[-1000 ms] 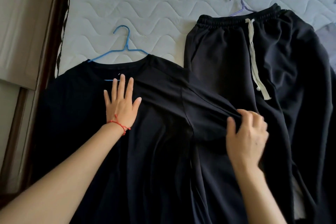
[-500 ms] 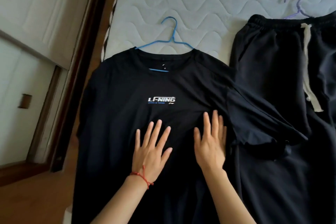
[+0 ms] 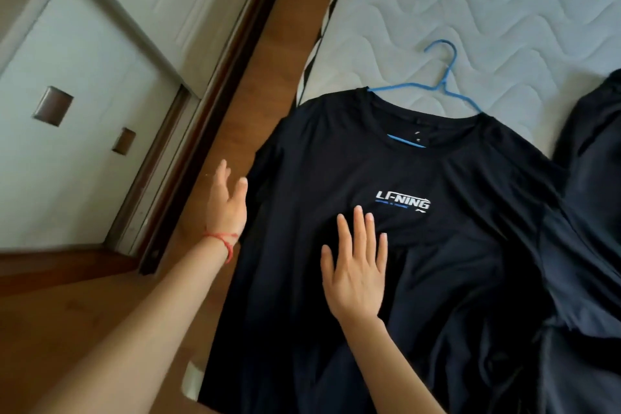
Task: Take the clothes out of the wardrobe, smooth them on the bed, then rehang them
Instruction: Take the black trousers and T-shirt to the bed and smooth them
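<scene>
Quilted mattress (image 3: 504,10) fills the upper right of the frame; wooden bed frame (image 3: 268,54) runs diagonally beside it, wardrobe doors (image 3: 84,111) at left.

Black T-shirt (image 3: 420,279) lies front up on the mattress, centre to lower right, long axis running from the collar at upper centre down to the hem at the bottom edge. Its left-of-frame sleeve hangs over the bed edge. Dark trousers (image 3: 591,144) touch it at far right.

Blue hanger (image 3: 440,77) sits in the collar, hook pointing toward the top of the frame.

Right hand (image 3: 356,272): fingers spread, palm flat on the chest just below the logo. Left hand (image 3: 225,205): fingers straight and relaxed, holding nothing, just beside the draped sleeve. Judgement: that sleeve lies immediately right-of-frame of the left hand, the nearer 1 for tidying it.
</scene>
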`<action>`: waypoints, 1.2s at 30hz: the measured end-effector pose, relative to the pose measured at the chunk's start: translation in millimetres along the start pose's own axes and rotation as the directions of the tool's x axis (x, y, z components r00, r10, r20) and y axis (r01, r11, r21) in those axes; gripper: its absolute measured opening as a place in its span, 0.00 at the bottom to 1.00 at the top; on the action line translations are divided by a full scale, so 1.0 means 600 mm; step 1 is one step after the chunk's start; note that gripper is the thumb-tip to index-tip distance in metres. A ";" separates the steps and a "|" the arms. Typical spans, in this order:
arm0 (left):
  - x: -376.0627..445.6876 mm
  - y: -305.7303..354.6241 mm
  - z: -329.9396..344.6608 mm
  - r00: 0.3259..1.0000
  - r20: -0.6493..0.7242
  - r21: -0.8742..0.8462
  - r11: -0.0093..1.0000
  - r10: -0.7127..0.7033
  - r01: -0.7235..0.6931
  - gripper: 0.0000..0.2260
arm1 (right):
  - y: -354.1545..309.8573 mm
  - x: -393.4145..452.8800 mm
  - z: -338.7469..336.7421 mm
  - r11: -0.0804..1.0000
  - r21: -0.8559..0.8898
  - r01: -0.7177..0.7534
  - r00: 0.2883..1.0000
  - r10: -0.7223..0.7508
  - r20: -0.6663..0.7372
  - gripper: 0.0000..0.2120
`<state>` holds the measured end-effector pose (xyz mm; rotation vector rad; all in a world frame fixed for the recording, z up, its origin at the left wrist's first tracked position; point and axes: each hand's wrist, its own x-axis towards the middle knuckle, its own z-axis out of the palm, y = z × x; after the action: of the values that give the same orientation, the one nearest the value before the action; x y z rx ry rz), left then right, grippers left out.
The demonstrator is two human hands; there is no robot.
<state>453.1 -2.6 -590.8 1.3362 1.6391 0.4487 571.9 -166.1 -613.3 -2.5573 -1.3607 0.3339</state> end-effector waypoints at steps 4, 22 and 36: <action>0.061 0.032 -0.003 0.957 0.273 -0.186 0.970 -0.103 0.158 0.18 | 0.003 0.000 0.008 0.999 -0.051 0.004 0.999 -0.007 -0.051 0.24; 0.144 0.019 -0.153 0.616 0.768 0.230 0.973 -0.177 -0.008 0.41 | 0.001 0.002 0.010 0.999 -0.049 -0.003 0.996 -0.002 -0.089 0.24; 0.108 0.020 -0.108 0.954 0.058 0.627 0.733 0.293 -0.263 0.16 | 0.002 0.002 0.009 0.999 -0.050 -0.001 0.996 -0.003 -0.091 0.24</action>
<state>408.7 77.1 -577.8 2.1094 1.7004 0.0830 571.9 -165.3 -619.1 -2.5775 -1.3537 0.1824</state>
